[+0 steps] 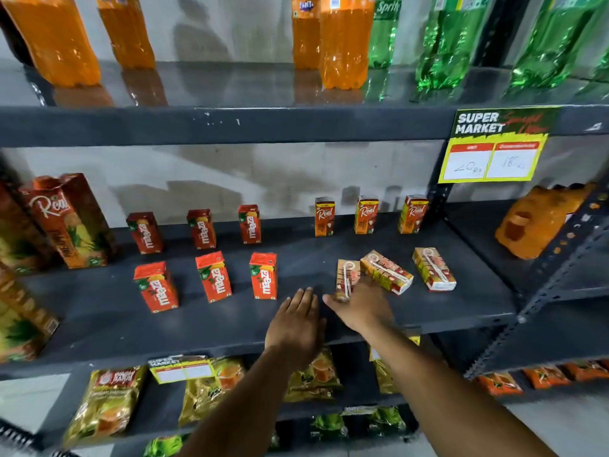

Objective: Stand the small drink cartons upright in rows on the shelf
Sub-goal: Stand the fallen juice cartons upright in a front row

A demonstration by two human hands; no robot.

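On the dark grey shelf [99, 324] several small red Maaza cartons [263, 275] stand upright in two rows at the left. Three small Real cartons [324, 216] stand upright at the back right. In front of them three cartons lie flat, straws up: one [346, 278] at the fingers of my right hand [359, 308], one [386, 271] tilted beside it, and one [434, 268] further right. My right hand touches the leftmost flat carton; its grip is unclear. My left hand [296, 324] hovers open over the shelf's front edge, holding nothing.
Tall Real juice cartons [71, 219] stand at the shelf's left end. Orange and green soda bottles [342, 41] fill the shelf above. A yellow price sign [494, 150] hangs at the upper right. An orange pack [540, 222] lies on the neighbouring shelf. Snack packets [108, 400] sit below.
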